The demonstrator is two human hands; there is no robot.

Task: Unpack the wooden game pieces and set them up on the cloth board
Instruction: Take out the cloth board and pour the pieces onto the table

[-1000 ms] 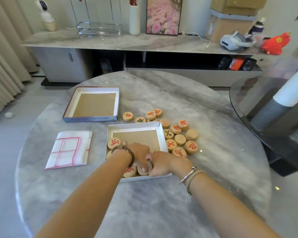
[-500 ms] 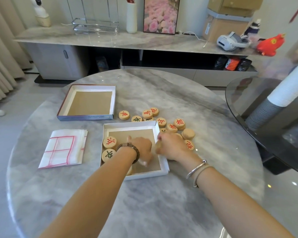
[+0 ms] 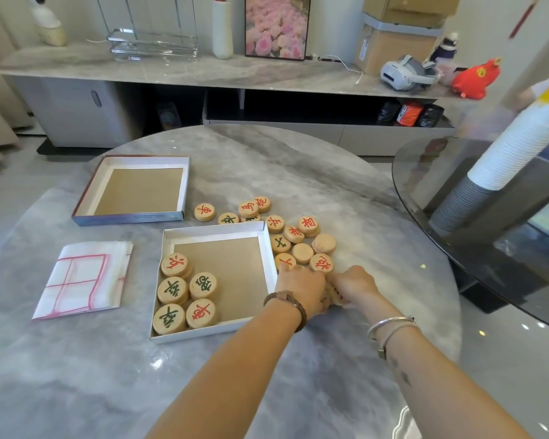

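Head view, from the left: the folded cloth (image 3: 83,280) with its red grid lies flat on the tabletop (image 3: 298,172), not yet spread. Behind it and a little right sits the empty lid (image 3: 127,218). The open box (image 3: 235,274) comes next, and the stacks left inside (image 3: 186,291) crowd its left wall in a short row running from near to far, while its right half is bare. Just beyond the box's right wall the loose pieces (image 3: 301,253) lie scattered, most face up.

Both hands are there, at the near end of that scatter, close together. The left hand (image 3: 301,289) shows only its back, so I cannot tell whether it grips anything. The right hand (image 3: 352,285) is curled, seemingly round a small clump of pieces (image 3: 332,296) wedged between the two hands.

What remains to fetch lies to the left of both hands. The stacks in the box are across its bare floor, nearer the left hand, and the cloth is well apart beyond the box's far side. A reach back for either would most naturally fall to the left hand, crossing the box wall.
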